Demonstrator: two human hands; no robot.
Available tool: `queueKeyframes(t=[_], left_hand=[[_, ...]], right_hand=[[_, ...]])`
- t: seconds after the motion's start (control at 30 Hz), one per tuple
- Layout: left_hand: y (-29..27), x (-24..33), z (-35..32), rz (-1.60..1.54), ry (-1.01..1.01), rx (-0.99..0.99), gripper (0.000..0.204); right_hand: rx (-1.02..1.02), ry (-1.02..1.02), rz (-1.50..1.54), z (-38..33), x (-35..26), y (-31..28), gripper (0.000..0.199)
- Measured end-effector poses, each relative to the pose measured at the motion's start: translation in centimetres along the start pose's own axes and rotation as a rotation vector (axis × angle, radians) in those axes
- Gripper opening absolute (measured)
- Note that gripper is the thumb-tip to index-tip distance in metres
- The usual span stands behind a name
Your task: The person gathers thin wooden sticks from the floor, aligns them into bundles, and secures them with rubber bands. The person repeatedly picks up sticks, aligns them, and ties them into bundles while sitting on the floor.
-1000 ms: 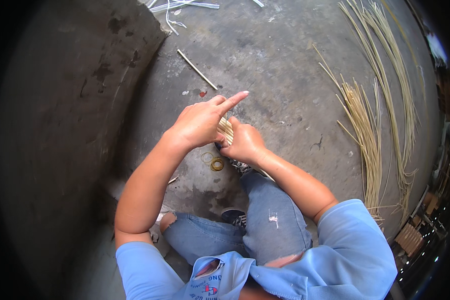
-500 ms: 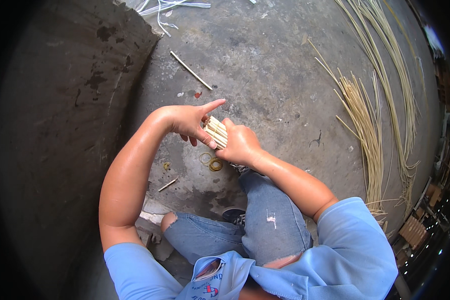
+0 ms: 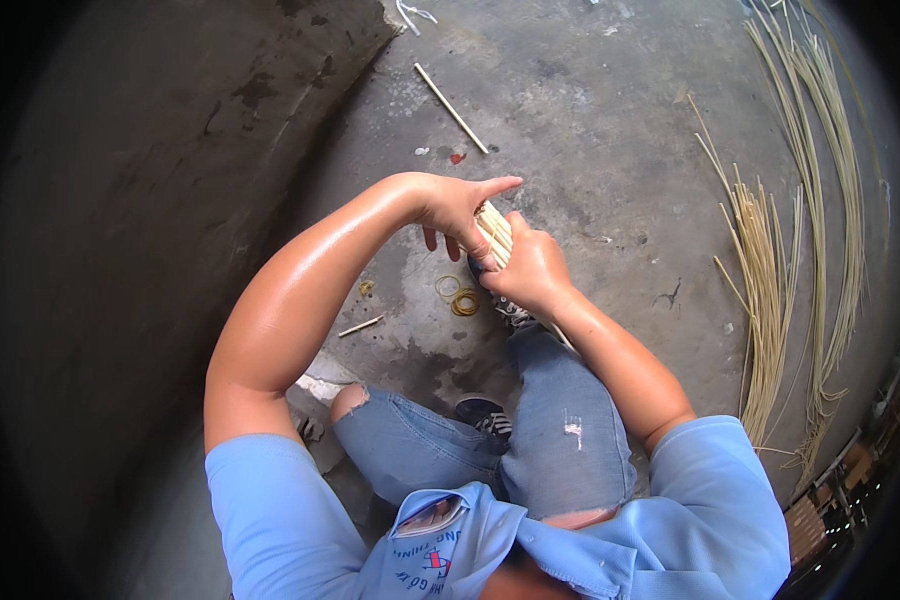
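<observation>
My right hand [image 3: 532, 265] is wrapped around a bundle of pale, round sticks [image 3: 497, 232], held tilted above the floor. A thin band loops around the bundle. My left hand [image 3: 450, 212] meets the bundle's left end, its thumb lying along the sticks. The left index finger points out straight, and the other left fingers hang spread below, so this hand stays open. Part of the bundle is hidden by my hands. Several yellowish rubber bands [image 3: 464, 302] lie on the floor just below the hands.
A single long stick [image 3: 451, 108] lies beyond my hands, and a short one [image 3: 361, 326] lies nearer. Long, thin strips [image 3: 760, 270] spread over the floor at right. A dark concrete block [image 3: 170, 220] rises at left. My shoe [image 3: 485, 413] is below.
The view has shifted, so the hands and floor things sit differently in the picture. Both hands stay at the bundle in nearly the same pose, the left index finger still stretched out.
</observation>
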State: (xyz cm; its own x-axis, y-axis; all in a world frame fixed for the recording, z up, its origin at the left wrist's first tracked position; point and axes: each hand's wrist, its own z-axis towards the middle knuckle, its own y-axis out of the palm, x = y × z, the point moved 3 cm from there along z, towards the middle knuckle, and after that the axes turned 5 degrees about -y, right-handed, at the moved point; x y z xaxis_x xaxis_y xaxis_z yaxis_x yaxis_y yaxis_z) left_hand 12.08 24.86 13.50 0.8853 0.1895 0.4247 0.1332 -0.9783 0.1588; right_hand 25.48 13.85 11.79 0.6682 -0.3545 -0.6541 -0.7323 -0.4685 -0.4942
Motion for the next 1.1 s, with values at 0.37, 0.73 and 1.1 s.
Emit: queueKeyframes(t=[0.37,0.73,1.1], left_hand=[[7.5,-6.0,-1.0,-0.654,0.23,0.368,0.055],[16.1,-3.9,-8.6,0.057,0.752,0.934,0.016],[18.6,-3.6,-11.1,-0.529,0.972,0.824,0.017]], right_hand=[[-0.034,-0.001,-0.058,0.0,-0.1,-0.3,0.055],[-0.005,-0.033,-0.068,0.0,0.2,-0.1,0.055],[-0.007,-0.004,-0.085,0.2,-0.1,0.7,0.052]])
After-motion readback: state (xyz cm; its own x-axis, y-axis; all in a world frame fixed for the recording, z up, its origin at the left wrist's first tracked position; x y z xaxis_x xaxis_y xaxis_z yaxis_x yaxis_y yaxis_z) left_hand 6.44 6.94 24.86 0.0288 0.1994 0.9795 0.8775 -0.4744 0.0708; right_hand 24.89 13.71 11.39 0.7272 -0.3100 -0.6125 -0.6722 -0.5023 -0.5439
